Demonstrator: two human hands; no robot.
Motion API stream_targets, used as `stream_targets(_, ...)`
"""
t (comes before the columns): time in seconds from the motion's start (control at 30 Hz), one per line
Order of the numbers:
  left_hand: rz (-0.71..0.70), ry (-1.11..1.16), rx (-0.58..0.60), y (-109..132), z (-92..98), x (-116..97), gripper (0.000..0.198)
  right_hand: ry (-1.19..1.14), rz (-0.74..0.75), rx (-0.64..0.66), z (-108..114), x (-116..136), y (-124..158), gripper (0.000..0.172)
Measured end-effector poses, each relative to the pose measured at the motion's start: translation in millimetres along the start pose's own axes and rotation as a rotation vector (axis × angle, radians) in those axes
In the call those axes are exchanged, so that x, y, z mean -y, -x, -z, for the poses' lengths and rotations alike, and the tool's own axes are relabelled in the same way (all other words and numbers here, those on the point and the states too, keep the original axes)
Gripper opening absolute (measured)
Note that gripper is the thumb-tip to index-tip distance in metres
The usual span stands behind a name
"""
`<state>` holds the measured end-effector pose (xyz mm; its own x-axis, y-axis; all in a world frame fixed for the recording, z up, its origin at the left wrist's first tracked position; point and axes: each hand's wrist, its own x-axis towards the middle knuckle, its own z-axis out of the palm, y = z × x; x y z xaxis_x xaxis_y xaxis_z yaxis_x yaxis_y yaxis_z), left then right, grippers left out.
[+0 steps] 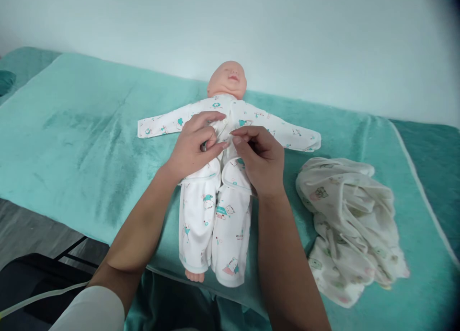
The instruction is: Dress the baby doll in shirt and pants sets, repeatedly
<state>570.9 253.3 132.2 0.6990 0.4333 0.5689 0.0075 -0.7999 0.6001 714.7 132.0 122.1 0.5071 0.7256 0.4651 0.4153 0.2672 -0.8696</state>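
A baby doll (227,79) lies on its back, dressed in a white printed jacket (235,111) and matching trousers (230,221). The jacket's front is partly open down the middle, and its lower flaps part over the trousers. My right hand (264,154) pinches the front edge of the jacket between thumb and forefinger. On the other side of the opening, my left hand (196,142) rests on the jacket, forefinger and thumb spread apart, the remaining fingers bent. A small round button (225,121) shows by the left forefinger. Toes of one foot (194,276) stick out below a trouser leg.
A crumpled white printed cloth (350,221) lies to the right of the doll. Under everything is a teal plush cover (89,130) on a table against a pale wall (305,43). A black object (32,283) with a pale cable (43,295) is at lower left.
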Motion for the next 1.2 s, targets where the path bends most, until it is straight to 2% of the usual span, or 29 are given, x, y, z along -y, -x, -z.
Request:
stream_targets(0.27,0.107,-0.032,-0.236,-3,-4.1,5,0.03,0.079,-0.028,-0.258,-3,-8,-4,0.006)
stream_targets(0.37,0.222,0.061,-0.369,-4,0.0,12,0.029,0.145,-0.127,-0.41,14,-18,-9,0.013)
stream_targets(0.5,0.514,0.205,-0.616,-5,14.8,28,0.027,0.234,-0.226,-0.614,48,-36,-17,0.023)
stream_targets(0.6,0.694,0.357,-0.778,-4,27.2,40,0.029,0.181,-0.206,-0.59,56,-45,-19,0.032)
stream_targets(0.7,0.768,0.437,-0.898,-1,33.3,48,0.029,0.083,-0.144,-0.415,41,-43,-15,0.04)
stream_targets(0.77,0.749,0.379,-0.925,1,31.4,51,0.028,0.077,-0.085,-0.305,29,-40,-12,0.041)
stream_targets(0.83,0.638,0.238,-0.868,1,24.6,53,0.029,0.095,-0.03,-0.257,21,-39,-9,0.042)
stream_targets(0.87,0.552,0.152,-0.798,0,19.8,54,0.031,0.113,-0.009,-0.254,20,-41,-9,0.043)
stream_targets(0.93,0.371,-0.022,-0.592,-6,9.1,56,0.032,0.19,0.015,-0.243,22,-49,-8,0.046)
stream_targets(1.0,0.253,-0.171,-0.366,-13,0.0,61,0.03,0.321,0.027,-0.186,26,-59,-11,0.047)
stream_targets(1.03,0.232,-0.23,-0.276,-17,-3.1,64,0.03,0.397,0.028,-0.143,27,-64,-13,0.046)
stream_targets(1.1,0.26,-0.308,-0.172,-23,-5.9,70,0.034,0.539,0.012,-0.074,29,-72,-19,0.046)
stream_targets(1.2,0.349,-0.38,-0.125,-28,-4.2,75,0.04,0.721,-0.039,-0.051,27,-76,-26,0.047)
